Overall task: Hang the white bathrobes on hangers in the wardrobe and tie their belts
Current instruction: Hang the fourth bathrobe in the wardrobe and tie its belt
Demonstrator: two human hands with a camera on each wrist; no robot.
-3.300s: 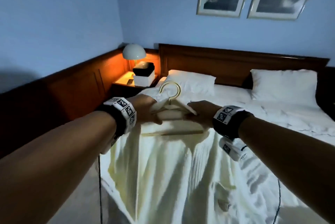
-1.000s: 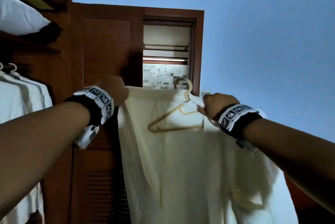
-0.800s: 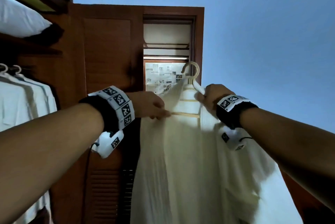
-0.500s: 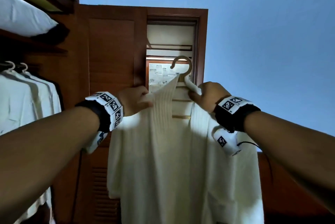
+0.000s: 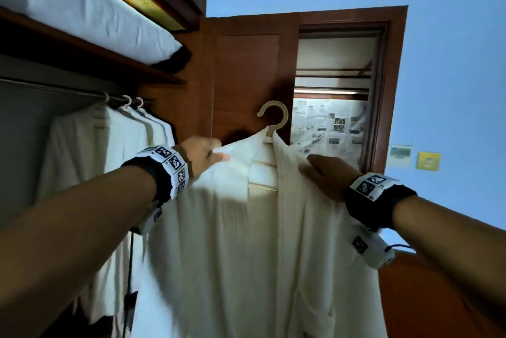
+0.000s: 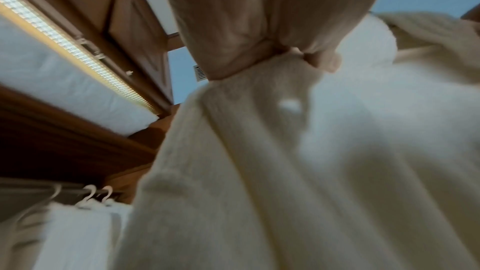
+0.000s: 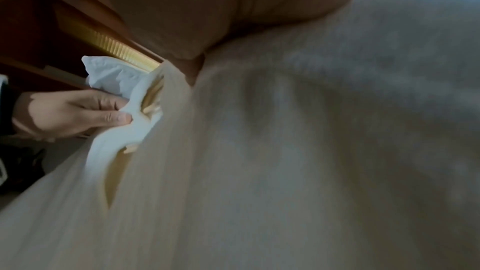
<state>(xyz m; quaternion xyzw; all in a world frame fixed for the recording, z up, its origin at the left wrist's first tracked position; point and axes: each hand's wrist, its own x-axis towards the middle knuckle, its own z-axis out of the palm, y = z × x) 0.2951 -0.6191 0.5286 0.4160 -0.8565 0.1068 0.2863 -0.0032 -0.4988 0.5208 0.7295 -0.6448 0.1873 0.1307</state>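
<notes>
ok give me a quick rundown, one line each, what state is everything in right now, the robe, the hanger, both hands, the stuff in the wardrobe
Bathrobe: draped on the hanger, front open, held up in the air.
Hanger: hook free, not yet on the rail.
Left hand: pinches the robe's left shoulder.
Right hand: grips the robe's right shoulder.
Rail: carries three hung robes.
Wardrobe door: open.
Pillow: lying on the top shelf.

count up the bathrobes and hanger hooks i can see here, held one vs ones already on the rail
Bathrobe held by left hand and right hand: 1
Bathrobes on the wardrobe rail: 3 by their hooks, though the cloth overlaps
Hook of the held hanger, free in the air: 1
Hanger hooks on the rail: 3
Total: 4 bathrobes, 4 hooks
</notes>
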